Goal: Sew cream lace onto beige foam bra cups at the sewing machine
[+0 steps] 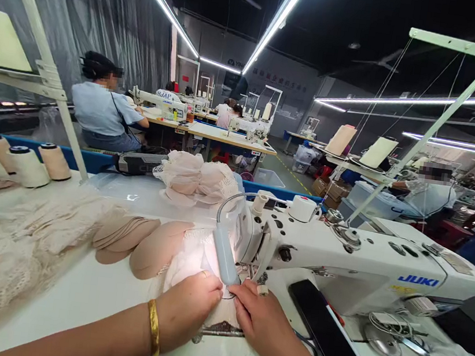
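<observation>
My left hand (pixel 187 308), with a gold bangle on the wrist, presses its curled fingers down on a pale lace piece (pixel 192 257) under the needle of a white JUKI sewing machine (pixel 366 265). My right hand (pixel 260 318) lies next to it, fingers bent and pinching the same lace at the presser foot. A small lamp (pixel 223 252) on a flexible neck lights the fabric. Beige bra cups (pixel 158 249) lie just left of the lace.
A heap of lace (pixel 14 242) and thread cones (pixel 24 164) are at the left, a bag of finished cups (pixel 193 178) behind. A black phone (pixel 324 332) lies right of my hands. Other people sew at tables beyond.
</observation>
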### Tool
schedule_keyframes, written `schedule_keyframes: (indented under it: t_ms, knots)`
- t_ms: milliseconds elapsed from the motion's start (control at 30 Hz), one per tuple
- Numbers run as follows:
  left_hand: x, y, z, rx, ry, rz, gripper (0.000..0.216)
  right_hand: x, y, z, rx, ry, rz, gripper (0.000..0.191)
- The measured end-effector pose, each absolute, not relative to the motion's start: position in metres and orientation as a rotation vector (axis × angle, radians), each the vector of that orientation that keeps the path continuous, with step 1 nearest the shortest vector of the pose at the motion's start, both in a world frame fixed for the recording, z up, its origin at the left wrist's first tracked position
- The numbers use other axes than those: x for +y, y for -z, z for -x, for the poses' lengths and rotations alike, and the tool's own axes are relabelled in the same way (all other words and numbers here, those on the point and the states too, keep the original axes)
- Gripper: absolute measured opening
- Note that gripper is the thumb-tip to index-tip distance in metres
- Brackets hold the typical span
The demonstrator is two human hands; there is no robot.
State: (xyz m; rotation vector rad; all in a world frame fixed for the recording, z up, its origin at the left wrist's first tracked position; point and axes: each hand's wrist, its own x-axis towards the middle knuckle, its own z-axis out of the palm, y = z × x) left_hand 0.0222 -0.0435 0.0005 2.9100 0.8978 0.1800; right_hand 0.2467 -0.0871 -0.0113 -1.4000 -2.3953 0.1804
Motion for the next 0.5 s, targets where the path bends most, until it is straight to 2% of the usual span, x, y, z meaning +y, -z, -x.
schedule_keyframes:
  t_ms: [233, 500]
  knots:
    - [-0.047, 0.001, -0.031, 0.994, -0.250, -2.824, 0.019, -0.086, 0.014, -0.247, -2.371, -0.211, 1.389, 0.031]
    - [-0.056, -0.024, -0.031, 1.160, -0.193, -2.777, 0.016, -0.086, 0.021, -0.248, -2.348, -0.184, 1.376, 0.031]
